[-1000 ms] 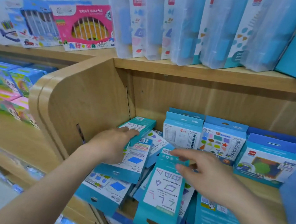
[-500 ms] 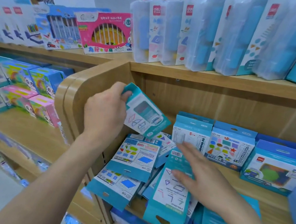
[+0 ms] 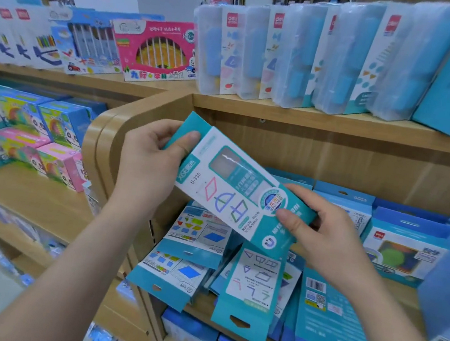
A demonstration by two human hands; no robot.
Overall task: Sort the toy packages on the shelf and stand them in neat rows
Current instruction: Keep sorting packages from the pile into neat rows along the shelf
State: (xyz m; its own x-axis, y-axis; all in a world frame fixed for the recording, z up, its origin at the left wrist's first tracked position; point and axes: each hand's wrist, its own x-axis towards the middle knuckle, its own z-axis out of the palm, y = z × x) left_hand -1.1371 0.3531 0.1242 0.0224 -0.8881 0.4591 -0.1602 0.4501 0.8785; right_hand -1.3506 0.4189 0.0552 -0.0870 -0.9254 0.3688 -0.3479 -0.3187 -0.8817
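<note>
- Currently gripping teal package by top with left hand, pinching its bottom with right hand, just above loose pile.
- Risks dropping it, nudging overhanging packs below hands off shelf.

Held package above flat packages on shelf.

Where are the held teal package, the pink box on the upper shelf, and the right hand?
teal package [image 3: 216, 193]: head view, its white front.
pink box [image 3: 156, 51]: head view, its front window.
right hand [image 3: 333, 230]: head view, back of hand.
</note>
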